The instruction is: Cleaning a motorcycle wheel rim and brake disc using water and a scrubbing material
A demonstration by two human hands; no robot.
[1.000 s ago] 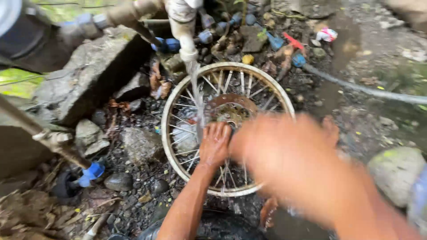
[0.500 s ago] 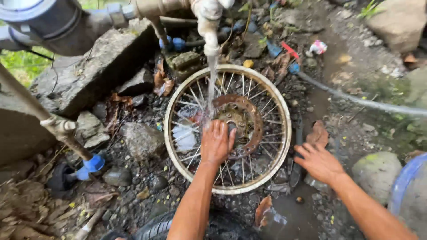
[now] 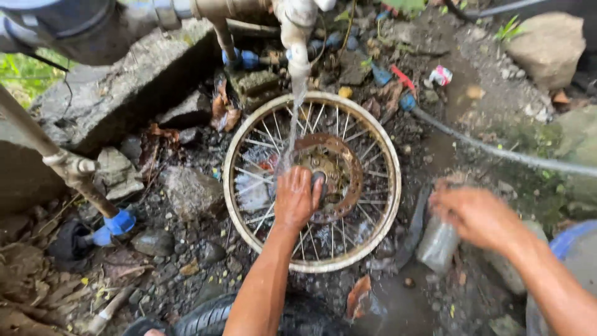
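Observation:
A spoked wheel rim (image 3: pixel 236 155) with a rusty hub disc (image 3: pixel 342 168) lies flat on wet stony ground. Water runs from a white tap (image 3: pixel 297 34) onto the spokes. My left hand (image 3: pixel 295 196) presses on the spokes beside the hub, fingers curled over something dark that I cannot make out. My right hand (image 3: pixel 476 214) is to the right of the rim, blurred, fingers closing on a clear plastic bottle (image 3: pixel 437 246) that stands on the muddy ground.
A concrete slab (image 3: pixel 118 99) and stones (image 3: pixel 189 193) lie left of the rim. A brown pipe with a blue fitting (image 3: pixel 115 224) stands at left. A grey hose (image 3: pixel 497 149) crosses at right. A black tyre (image 3: pixel 211 314) lies at the bottom, a blue container rim (image 3: pixel 569 236) far right.
My right hand swept off the wheel to the right and came down onto the clear bottle. My left hand stayed on the spokes by the hub.

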